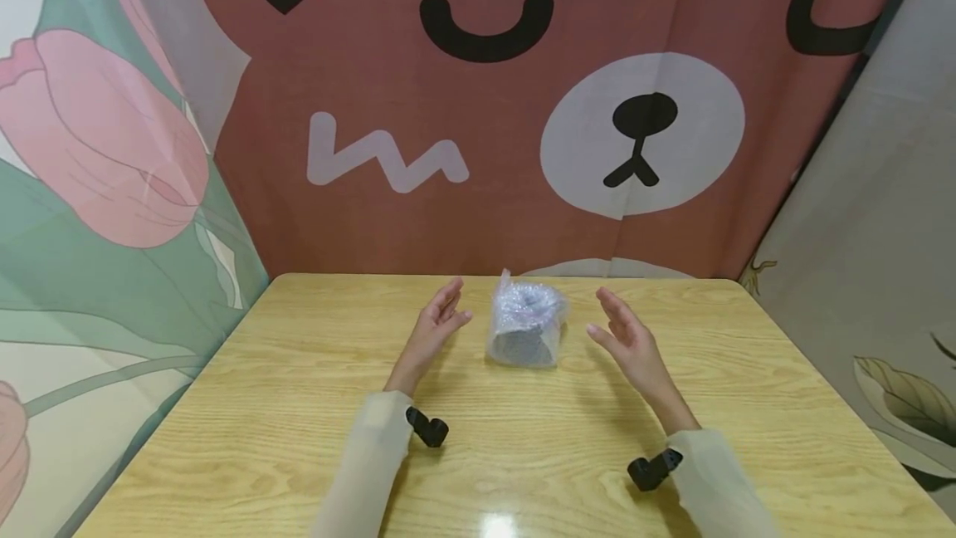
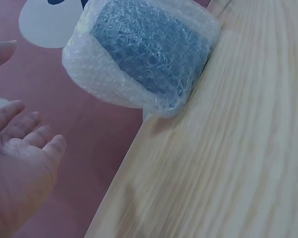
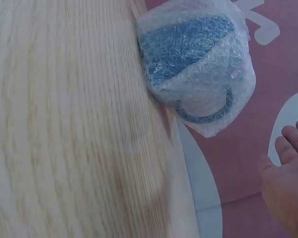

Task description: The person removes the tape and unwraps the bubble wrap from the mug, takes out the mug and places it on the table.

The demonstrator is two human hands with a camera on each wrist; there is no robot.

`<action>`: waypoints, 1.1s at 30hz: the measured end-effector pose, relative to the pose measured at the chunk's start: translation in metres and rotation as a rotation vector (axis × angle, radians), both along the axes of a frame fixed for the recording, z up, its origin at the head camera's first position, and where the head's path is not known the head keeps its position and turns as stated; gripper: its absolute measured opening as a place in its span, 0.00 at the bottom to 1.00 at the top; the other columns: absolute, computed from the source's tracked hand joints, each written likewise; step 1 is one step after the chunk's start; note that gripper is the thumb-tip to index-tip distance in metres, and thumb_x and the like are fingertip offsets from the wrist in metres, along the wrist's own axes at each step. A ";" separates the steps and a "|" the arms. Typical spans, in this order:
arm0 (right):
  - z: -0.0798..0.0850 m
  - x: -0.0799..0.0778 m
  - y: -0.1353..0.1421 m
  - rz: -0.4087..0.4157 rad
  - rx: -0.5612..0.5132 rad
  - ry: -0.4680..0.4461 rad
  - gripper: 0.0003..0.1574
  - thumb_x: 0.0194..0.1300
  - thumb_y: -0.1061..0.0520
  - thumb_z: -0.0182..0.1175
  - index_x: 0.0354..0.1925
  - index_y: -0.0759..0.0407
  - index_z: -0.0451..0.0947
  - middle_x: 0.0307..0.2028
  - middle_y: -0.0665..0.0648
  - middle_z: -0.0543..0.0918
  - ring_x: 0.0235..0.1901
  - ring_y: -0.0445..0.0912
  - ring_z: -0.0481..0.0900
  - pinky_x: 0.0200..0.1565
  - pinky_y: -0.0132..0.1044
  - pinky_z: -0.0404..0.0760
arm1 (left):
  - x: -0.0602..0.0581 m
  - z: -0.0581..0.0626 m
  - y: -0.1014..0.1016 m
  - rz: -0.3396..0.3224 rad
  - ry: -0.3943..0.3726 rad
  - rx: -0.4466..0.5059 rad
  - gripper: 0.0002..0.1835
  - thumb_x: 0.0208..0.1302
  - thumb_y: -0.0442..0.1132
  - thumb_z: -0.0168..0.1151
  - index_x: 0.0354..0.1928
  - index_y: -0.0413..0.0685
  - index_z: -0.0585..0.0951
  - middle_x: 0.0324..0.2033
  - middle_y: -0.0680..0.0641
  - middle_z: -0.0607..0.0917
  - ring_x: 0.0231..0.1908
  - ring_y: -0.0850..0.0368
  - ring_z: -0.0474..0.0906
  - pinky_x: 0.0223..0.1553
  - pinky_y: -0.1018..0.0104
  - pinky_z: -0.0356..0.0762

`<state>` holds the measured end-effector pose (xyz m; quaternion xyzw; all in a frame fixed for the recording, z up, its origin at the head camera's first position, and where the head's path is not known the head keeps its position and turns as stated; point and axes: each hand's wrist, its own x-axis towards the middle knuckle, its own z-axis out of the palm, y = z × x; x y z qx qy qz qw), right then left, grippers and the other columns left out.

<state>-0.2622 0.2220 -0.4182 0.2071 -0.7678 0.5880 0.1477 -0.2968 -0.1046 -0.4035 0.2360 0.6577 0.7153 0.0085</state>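
Note:
A bubble-wrapped bundle (image 1: 526,329) stands on the wooden table between the two hands. Through the clear wrap (image 2: 84,74) shows a dark bluish body, and the right wrist view also reveals a curved, handle-like loop (image 3: 208,118), as on a mug. To the left of it, my left hand (image 1: 436,324) is held apart from the wrap, fingers extended and palm facing inward. On the other side my right hand (image 1: 631,344) mirrors it, thumb spread from relaxed fingers. Neither hand touches the bundle or holds anything.
The light wooden table (image 1: 299,455) ends at a back edge just behind the bundle. A curtain with a bear face (image 1: 418,222) hangs beyond that edge. Patterned cloths hang at the left (image 1: 112,139) and right (image 1: 889,214). Each sleeve cuff carries a small black camera (image 1: 428,427).

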 end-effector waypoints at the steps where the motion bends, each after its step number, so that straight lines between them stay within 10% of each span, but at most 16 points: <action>1: 0.000 0.000 -0.001 -0.003 -0.005 0.002 0.38 0.70 0.63 0.56 0.73 0.64 0.55 0.71 0.63 0.59 0.71 0.57 0.53 0.68 0.37 0.55 | -0.001 -0.001 0.001 -0.005 0.003 -0.002 0.35 0.70 0.28 0.52 0.73 0.31 0.50 0.73 0.34 0.49 0.72 0.43 0.44 0.68 0.56 0.55; 33: 0.006 -0.002 -0.023 -0.082 -0.070 0.032 0.26 0.67 0.60 0.62 0.61 0.66 0.73 0.60 0.63 0.75 0.60 0.54 0.72 0.58 0.31 0.71 | -0.023 -0.037 0.036 -0.039 0.017 0.100 0.36 0.65 0.23 0.53 0.73 0.30 0.52 0.73 0.35 0.51 0.72 0.39 0.44 0.71 0.53 0.44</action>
